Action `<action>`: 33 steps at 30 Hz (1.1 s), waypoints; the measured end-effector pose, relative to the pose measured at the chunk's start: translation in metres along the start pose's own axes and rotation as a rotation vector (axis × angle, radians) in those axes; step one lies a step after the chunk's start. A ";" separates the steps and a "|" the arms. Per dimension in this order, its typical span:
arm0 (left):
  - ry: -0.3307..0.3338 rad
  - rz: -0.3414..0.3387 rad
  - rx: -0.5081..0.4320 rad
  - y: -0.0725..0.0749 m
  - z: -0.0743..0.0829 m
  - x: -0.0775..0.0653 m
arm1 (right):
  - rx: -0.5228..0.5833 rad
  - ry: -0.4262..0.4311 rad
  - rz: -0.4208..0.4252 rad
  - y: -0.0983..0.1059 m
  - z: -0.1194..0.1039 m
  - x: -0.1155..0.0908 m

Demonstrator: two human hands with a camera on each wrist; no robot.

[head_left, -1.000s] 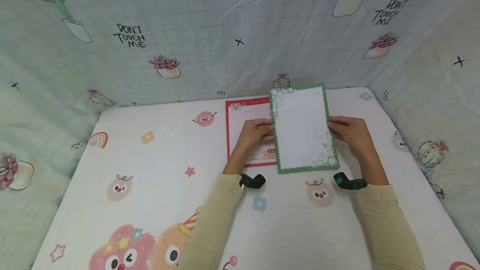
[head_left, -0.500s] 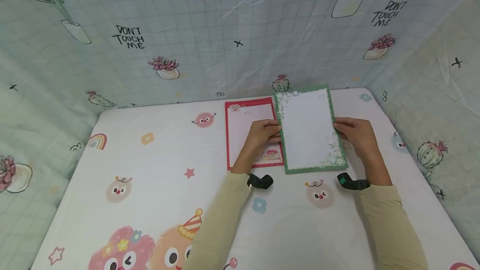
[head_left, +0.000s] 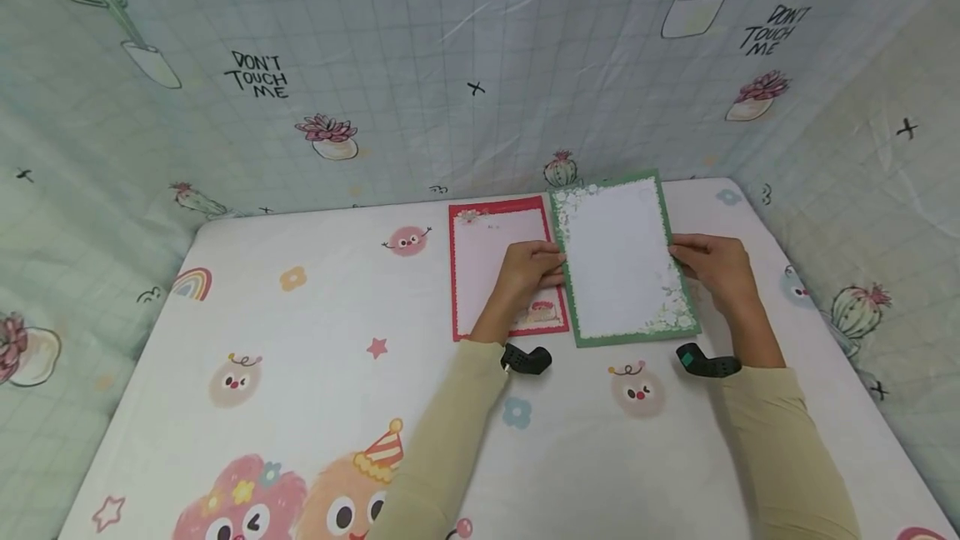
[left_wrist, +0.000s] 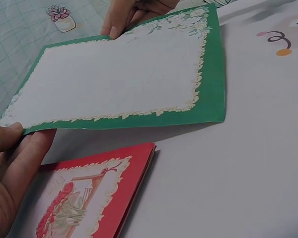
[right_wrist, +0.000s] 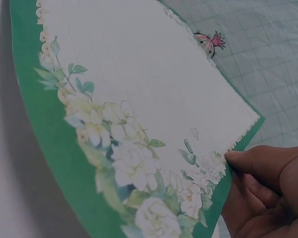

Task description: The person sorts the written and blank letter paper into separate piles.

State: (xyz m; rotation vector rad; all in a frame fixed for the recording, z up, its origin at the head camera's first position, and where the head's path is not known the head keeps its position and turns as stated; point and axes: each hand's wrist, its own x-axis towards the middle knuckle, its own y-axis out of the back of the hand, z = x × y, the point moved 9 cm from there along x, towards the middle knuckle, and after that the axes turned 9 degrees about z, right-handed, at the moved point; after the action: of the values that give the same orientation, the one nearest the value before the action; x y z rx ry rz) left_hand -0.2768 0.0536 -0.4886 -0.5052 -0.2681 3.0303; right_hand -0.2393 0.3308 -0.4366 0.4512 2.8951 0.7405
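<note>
A green-bordered sheet of decorated paper (head_left: 618,261), white in the middle with printed white flowers at its corners, is held a little above the table. My left hand (head_left: 525,277) pinches its left edge between thumb and fingers. At the opposite edge my right hand (head_left: 720,269) pinches it with the thumb on top, as the right wrist view also shows on the green border (right_wrist: 44,144). Beneath my left hand lies a red-bordered paper (head_left: 480,265) with a printed picture near its lower corner; in the left wrist view its edge (left_wrist: 134,188) looks thick, like a stack.
The table bears a white cloth (head_left: 300,373) printed with cartoon faces, stars and flowers. A patterned curtain (head_left: 420,65) with plant drawings hangs behind the table and along both sides. A black wrist device (head_left: 528,359) sits at my left cuff, another device (head_left: 707,361) at my right.
Both hands have carried the green-bordered paper to the right, off the red-bordered paper, which shows more of its surface now. Over the last half second the movement is slight.
</note>
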 end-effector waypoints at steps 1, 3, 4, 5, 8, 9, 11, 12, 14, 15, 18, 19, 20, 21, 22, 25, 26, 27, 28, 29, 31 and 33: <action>-0.003 -0.001 -0.001 -0.001 0.000 0.000 | -0.001 0.000 0.002 0.000 0.000 0.000; -0.010 -0.003 -0.002 -0.002 0.001 0.001 | -0.011 0.001 0.006 0.001 0.000 0.000; -0.012 -0.001 0.000 -0.002 0.001 0.002 | -0.011 0.001 0.005 0.001 0.001 0.001; -0.013 -0.001 0.001 -0.003 0.001 0.002 | -0.011 0.001 0.005 0.002 0.002 0.001; -0.015 -0.001 0.007 -0.004 0.002 0.003 | -0.018 -0.002 0.006 0.002 0.003 0.003; -0.015 0.000 0.012 -0.005 0.002 0.004 | -0.018 -0.004 0.006 0.002 0.004 0.003; -0.013 0.003 0.021 -0.005 0.002 0.004 | -0.021 -0.007 0.009 0.003 0.005 0.005; -0.011 0.003 0.022 -0.006 0.002 0.004 | -0.025 -0.008 0.009 0.003 0.006 0.005; -0.010 0.005 0.024 -0.007 0.003 0.004 | -0.030 -0.009 0.012 0.004 0.007 0.006; -0.008 0.006 0.026 -0.007 0.003 0.005 | -0.032 -0.008 0.013 0.004 0.007 0.006; -0.003 0.010 0.019 -0.008 0.003 0.005 | -0.037 -0.011 0.012 0.004 0.008 0.007; -0.002 0.012 0.026 -0.008 0.003 0.005 | -0.038 -0.011 0.012 0.004 0.008 0.007; -0.002 0.013 0.024 -0.008 0.003 0.005 | -0.037 -0.010 0.013 0.004 0.008 0.007; -0.005 0.013 0.025 -0.009 0.003 0.005 | -0.036 -0.010 0.014 0.005 0.009 0.008; -0.010 0.013 0.022 -0.009 0.003 0.005 | -0.035 -0.010 0.014 0.005 0.009 0.008; -0.021 0.010 0.017 -0.011 0.004 0.006 | -0.031 -0.008 0.012 0.005 0.009 0.009; -0.029 0.006 0.009 -0.013 0.004 0.007 | -0.030 -0.006 0.013 0.006 0.010 0.009; -0.038 0.002 0.009 -0.014 0.005 0.008 | -0.029 -0.006 0.015 0.006 0.010 0.009; -0.044 0.003 0.010 -0.015 0.005 0.009 | -0.032 -0.005 0.017 0.007 0.010 0.010; -0.048 0.005 0.012 -0.016 0.005 0.009 | -0.033 -0.005 0.018 0.007 0.010 0.010; -0.053 0.007 0.017 -0.017 0.005 0.011 | -0.038 -0.006 0.021 0.008 0.011 0.012; -0.051 0.009 0.033 -0.019 0.006 0.012 | -0.039 -0.005 0.024 0.009 0.012 0.013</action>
State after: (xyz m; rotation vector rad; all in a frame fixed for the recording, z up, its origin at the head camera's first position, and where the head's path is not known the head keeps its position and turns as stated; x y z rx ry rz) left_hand -0.2896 0.0723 -0.4835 -0.4280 -0.2191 3.0545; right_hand -0.2471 0.3477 -0.4430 0.4839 2.8703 0.7964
